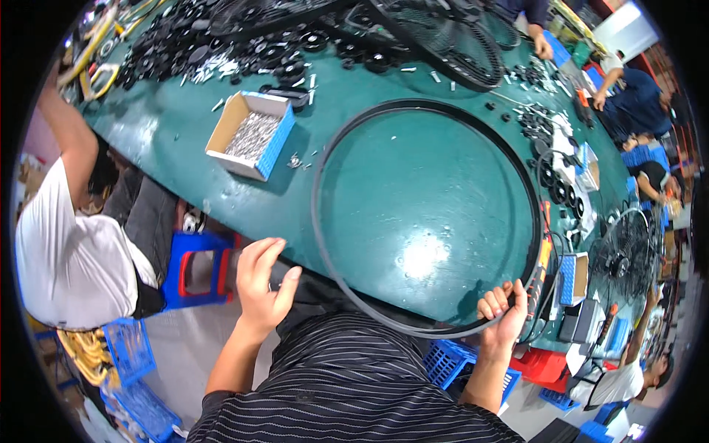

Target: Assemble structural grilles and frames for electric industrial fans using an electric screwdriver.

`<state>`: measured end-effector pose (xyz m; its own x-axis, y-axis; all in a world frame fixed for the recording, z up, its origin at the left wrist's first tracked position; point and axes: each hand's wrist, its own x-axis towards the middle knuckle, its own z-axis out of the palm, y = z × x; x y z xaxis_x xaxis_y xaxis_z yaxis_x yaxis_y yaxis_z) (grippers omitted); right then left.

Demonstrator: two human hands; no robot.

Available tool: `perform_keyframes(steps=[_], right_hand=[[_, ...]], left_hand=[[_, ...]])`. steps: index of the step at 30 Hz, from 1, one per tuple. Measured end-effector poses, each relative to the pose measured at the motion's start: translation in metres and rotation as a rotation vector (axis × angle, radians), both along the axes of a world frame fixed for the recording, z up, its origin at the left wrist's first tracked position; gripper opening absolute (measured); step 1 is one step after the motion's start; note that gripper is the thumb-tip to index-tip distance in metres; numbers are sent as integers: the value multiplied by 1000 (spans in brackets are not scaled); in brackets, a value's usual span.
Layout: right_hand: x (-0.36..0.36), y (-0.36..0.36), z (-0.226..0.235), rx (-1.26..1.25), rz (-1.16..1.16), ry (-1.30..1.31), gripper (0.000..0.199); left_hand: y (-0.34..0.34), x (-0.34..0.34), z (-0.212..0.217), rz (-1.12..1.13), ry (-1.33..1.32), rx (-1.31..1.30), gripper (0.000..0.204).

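A large thin black ring (317, 193) stretches over the green table (170, 151), its near edge hanging past the table's front edge. My right hand (505, 311) is closed around the ring at its lower right. To the left of the ring, off the table edge, my left hand (264, 284) is raised with its fingers apart and nothing in it. Beyond that hand stands an open cardboard box (277, 144) with blue sides, filled with small silver screws (253, 134). A few loose screws (295, 160) lie beside the box.
Black plastic parts (284, 55) and black fan grilles (465, 55) pile up at the back. An orange-and-black power tool (543, 258) lies right of the ring. At left sits a person in a white shirt (74, 251), near a blue stool (177, 273). Other people work at right.
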<state>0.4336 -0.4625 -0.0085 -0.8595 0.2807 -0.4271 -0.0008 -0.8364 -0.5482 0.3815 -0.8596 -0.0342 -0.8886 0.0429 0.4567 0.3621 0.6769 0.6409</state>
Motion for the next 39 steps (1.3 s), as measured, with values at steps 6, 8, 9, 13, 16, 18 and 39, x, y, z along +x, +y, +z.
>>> perform_keyframes(steps=[6, 8, 9, 13, 16, 18, 39], right_hand=[[29, 11, 3, 1522, -150, -147, 57], [34, 13, 2, 1667, -167, -152, 59], [36, 13, 0, 1666, -148, -165, 58], [32, 15, -18, 1555, -122, -223, 56], [30, 16, -35, 1510, -142, -241, 57], [30, 19, -44, 1490, -166, -219, 58], [29, 31, -61, 1318, -538, 133, 63]], left_hand=[[9, -28, -6, 18, 78, -105, 36], [12, -39, -9, 9, 73, -110, 34], [14, -43, -11, -4, 66, -104, 33], [23, -53, -14, -74, -16, -58, 32], [32, -58, -12, -90, -106, -117, 38], [38, -64, -12, -116, -97, -195, 40], [56, -88, -19, -111, -265, 0, 51]])
